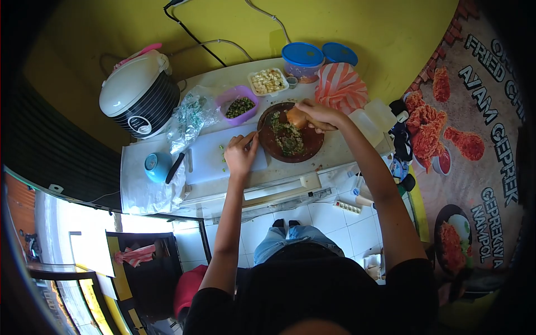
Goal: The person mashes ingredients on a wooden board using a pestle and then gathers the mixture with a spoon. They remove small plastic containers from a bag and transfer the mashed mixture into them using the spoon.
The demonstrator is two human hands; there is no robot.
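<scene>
My right hand is closed round a wooden pestle, whose thick head rests in the dark brown mortar. Crushed green chillies are spread over the mortar's bowl. At the mortar's left rim, my left hand is closed on a thin utensil, spoon-like, mostly hidden by the fingers. Beneath that hand lies a white cutting board with a few green bits. A purple bowl holding chopped green pieces stands just behind the left hand.
A rice cooker, crumpled clear plastic bag, blue bowl and black-handled knife are on the left. Behind the mortar are a white tub of pale pieces, a blue-lidded container and a striped plastic bag.
</scene>
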